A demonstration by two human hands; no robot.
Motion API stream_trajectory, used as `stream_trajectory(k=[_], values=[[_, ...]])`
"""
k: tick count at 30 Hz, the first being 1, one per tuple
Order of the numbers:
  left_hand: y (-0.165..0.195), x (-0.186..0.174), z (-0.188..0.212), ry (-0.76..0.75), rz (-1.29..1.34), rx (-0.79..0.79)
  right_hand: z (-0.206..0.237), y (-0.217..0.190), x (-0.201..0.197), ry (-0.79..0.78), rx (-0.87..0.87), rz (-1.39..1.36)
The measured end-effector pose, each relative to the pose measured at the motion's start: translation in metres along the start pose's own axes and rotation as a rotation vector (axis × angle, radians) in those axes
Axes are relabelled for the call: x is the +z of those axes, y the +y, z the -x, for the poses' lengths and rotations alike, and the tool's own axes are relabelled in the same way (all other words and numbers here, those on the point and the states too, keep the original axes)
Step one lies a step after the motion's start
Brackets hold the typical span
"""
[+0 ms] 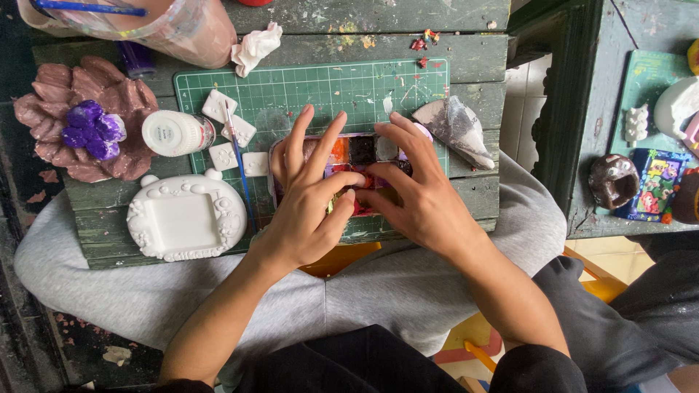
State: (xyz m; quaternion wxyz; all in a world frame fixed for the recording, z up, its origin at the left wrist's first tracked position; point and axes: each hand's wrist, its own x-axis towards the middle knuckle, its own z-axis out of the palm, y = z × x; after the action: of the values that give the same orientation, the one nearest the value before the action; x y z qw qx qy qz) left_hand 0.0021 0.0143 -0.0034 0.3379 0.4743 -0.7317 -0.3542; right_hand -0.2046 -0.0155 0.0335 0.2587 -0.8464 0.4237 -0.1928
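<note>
Both hands rest over a small paint palette (362, 149) with several coloured wells, lying on a green cutting mat (320, 91). My left hand (309, 196) has its fingers spread over the palette's left part, thumb and forefinger pinching toward the middle. My right hand (411, 193) covers the right part, its fingertips meeting the left hand's over a small red and yellow item that is mostly hidden. A thin paintbrush (239, 164) lies on the mat left of the hands.
A white plaster frame (186, 218), small white plaster pieces (218, 105), a white paint bottle (177, 133), a brown flower piece with purple centre (87, 124), a water cup (167, 25), a crumpled tissue (255, 47) and a stained rag (455, 127) sit on the green wooden table (466, 58).
</note>
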Motion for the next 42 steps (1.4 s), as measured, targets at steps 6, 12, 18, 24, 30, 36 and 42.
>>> stream_trajectory(k=[6,12,18,24,30,36,42], values=[[-0.002,0.000,0.001,0.004,0.001,0.003,-0.002,0.000,-0.006,-0.019,-0.017,0.060],[-0.004,0.001,0.002,0.002,0.002,0.004,-0.009,-0.001,-0.009,-0.131,-0.058,0.046],[-0.007,0.000,0.002,0.009,0.022,0.011,-0.014,0.002,-0.008,-0.168,-0.097,0.057],[-0.007,-0.002,0.003,0.048,0.016,0.010,-0.016,0.010,-0.011,-0.194,-0.156,-0.001],[-0.005,0.000,0.003,0.088,-0.027,0.032,-0.017,0.014,-0.012,-0.223,-0.115,-0.057],[-0.004,0.003,0.002,0.087,-0.109,0.040,-0.016,0.012,-0.016,-0.221,-0.087,-0.119],[0.000,0.004,0.003,0.048,-0.177,0.088,-0.016,0.012,-0.019,-0.211,-0.057,-0.178]])
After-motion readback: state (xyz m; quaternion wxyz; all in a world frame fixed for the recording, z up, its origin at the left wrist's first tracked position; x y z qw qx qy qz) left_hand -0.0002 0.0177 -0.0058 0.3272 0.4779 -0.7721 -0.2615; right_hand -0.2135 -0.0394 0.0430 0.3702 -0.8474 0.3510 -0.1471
